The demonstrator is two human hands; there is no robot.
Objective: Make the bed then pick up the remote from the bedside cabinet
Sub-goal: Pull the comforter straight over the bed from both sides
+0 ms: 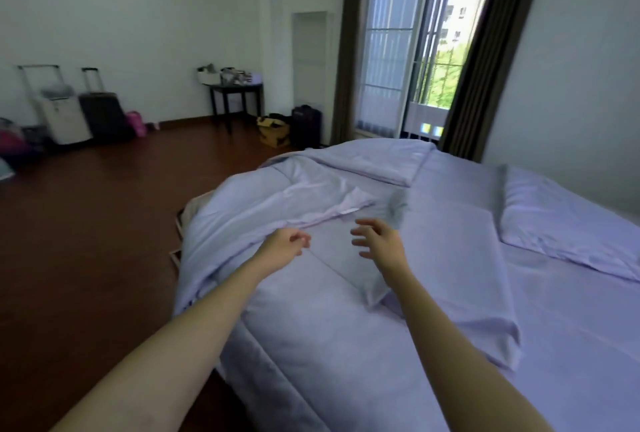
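Note:
A bed (554, 345) with a lilac sheet fills the right half of the view. A lilac quilt (263, 203) lies rumpled and partly folded over the bed's left side. A lilac pillow (568, 220) rests at the right. Both my arms reach forward over the quilt. My left hand (285, 246) hovers just above the quilt's folded edge, fingers loosely curled, holding nothing. My right hand (379, 239) is beside it, fingers spread, empty. No remote or bedside cabinet is in view.
Dark wooden floor (104, 241) lies left of the bed. Suitcases (100, 109) stand by the far wall, a small dark table (235, 96) with clutter stands further right, and bags (304, 125) sit near it. A window (415, 51) with dark curtains is behind the bed.

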